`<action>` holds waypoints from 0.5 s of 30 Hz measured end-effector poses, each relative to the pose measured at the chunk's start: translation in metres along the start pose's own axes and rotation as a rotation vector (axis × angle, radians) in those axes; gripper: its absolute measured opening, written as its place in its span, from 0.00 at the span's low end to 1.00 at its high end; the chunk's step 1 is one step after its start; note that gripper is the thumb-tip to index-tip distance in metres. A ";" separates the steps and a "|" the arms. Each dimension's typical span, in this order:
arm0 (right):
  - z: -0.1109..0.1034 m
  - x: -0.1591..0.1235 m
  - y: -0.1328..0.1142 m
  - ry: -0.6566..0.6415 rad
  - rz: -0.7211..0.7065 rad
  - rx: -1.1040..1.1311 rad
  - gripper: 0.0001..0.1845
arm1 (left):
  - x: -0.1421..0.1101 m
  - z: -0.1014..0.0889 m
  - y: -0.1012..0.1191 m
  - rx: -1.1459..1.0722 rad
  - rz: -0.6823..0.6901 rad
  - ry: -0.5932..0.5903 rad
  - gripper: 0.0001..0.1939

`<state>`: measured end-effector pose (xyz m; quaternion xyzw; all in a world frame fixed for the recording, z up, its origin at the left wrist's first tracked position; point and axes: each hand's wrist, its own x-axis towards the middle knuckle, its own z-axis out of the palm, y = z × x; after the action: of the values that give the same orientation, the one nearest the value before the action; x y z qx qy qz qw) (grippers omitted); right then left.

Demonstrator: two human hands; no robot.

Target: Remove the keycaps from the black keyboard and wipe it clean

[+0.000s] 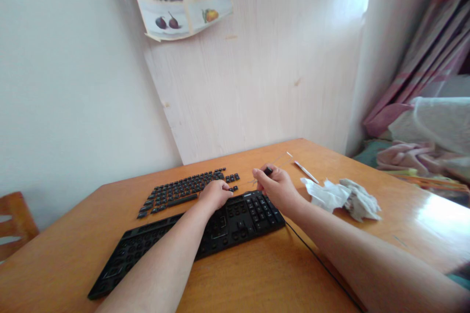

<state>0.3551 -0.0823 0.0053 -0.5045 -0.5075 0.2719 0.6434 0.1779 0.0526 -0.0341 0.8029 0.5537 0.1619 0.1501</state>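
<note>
A black keyboard (235, 225) lies at an angle across the table, most of its keycaps off and the number pad still capped at its right end. Behind it, the loose black keycaps (183, 189) are laid out in rows. My left hand (214, 194) is pinched at a small black keycap, just above the keyboard's back edge. My right hand (277, 187) is closed around what looks like a wire keycap puller (268, 170), over the number pad; its black end and thin wires show. My left forearm hides part of the keyboard.
Crumpled tissues (330, 195) lie right of my right hand, and a slim white pen-like stick (306, 171) lies behind them. The keyboard cable (319, 259) runs toward the front edge. A wooden chair (16, 225) stands at the left, and a pale board (264, 68) rises behind the table.
</note>
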 end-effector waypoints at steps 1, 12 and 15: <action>0.000 0.000 0.001 -0.001 0.000 0.001 0.20 | 0.000 0.000 0.000 0.002 -0.001 -0.001 0.09; 0.000 0.000 0.002 -0.008 0.010 -0.007 0.20 | 0.005 0.004 -0.006 0.007 0.010 -0.003 0.09; 0.000 -0.001 0.002 -0.004 0.006 -0.011 0.20 | 0.004 0.004 -0.005 0.006 0.008 -0.002 0.09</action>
<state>0.3552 -0.0821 0.0035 -0.5090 -0.5086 0.2720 0.6390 0.1771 0.0578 -0.0393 0.8058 0.5507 0.1601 0.1476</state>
